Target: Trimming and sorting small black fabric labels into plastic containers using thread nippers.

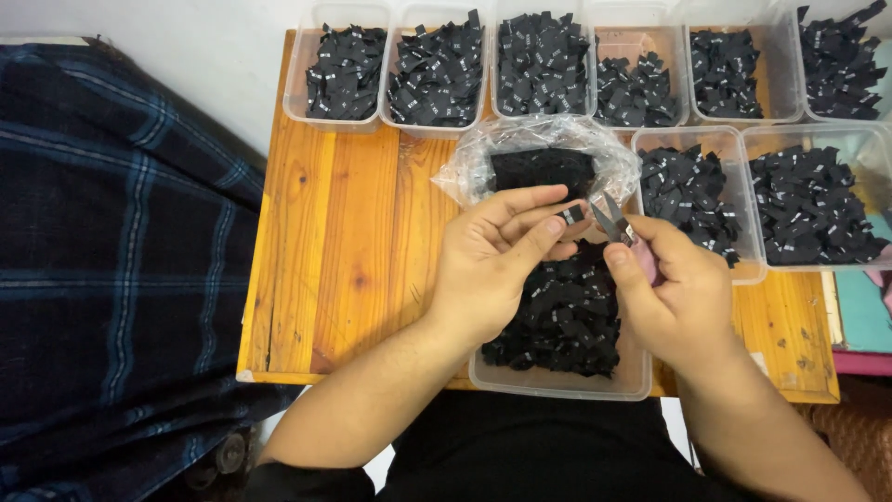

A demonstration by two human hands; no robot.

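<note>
Above the clear tub [557, 379] that sits at the near edge of the wooden tabletop [344, 260], two bare hands meet. The left hand [492, 265] pinches one small black label [572, 215] between the thumb and the first fingers [534, 200]. The right hand [674, 293] is closed around a small pair of metal snips [609, 218], and the points of the snips are just beside the label. It looks like the cutting step: the label is held up, ready for a snip. I think the next move needs a steady hold and a very small, careful cut, because the label is tiny and the fingertips are right next to the blades.

The label is a short, flat strip of black cloth with a bit of white marking on it. It looks thin and floppy.

The tub under the hands is filled with a heap of the same black labels [557, 311]. Just behind that tub lies a crinkly clear plastic bag [534, 153] with a dark bundle inside. Farther behind it stands a row of clear boxes [437, 74], each with more black labels. To the right of the tub are two more such boxes [808, 200]. To the left of the tub, off the tabletop, hangs a dark blue checked cloth [121, 260].
</note>
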